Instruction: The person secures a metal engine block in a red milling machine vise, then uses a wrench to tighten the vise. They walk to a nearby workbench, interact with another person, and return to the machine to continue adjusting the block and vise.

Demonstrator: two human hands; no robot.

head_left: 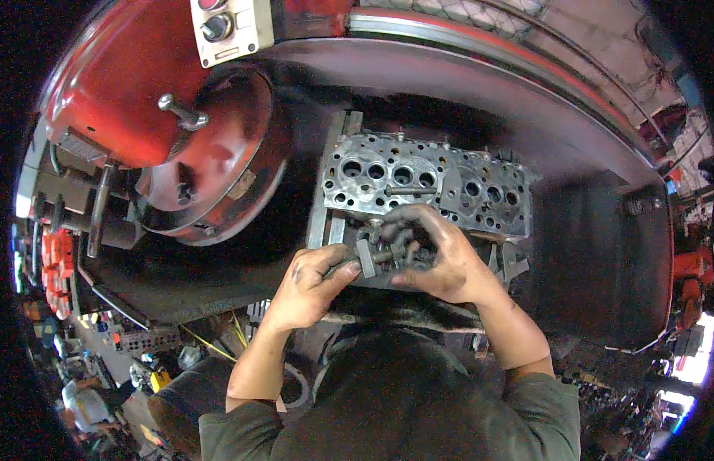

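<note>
A grey cylinder head (pixel 384 163) lies in front of me, its face with several round holes turned up. A loose bolt (pixel 407 191) and a flat metal plate (pixel 450 190) rest on that face. Just on my side of it, my left hand (pixel 314 283) pinches a small grey metal block (pixel 366 259) between thumb and fingers. From the block a dark bolt (pixel 386 255) sticks out to the right. My right hand (pixel 447 265) curls around the bolt's far end; its blackened fingers are smeared by motion, so their grip is unclear.
At the left stands a red machine housing (pixel 115 84) with a round red wheel guard (pixel 218 177) and lever handles. A control box (pixel 232 34) hangs at the top. Metal rails (pixel 318 219) run under the cylinder head, inside a dark tray (pixel 603 253) with a raised rim.
</note>
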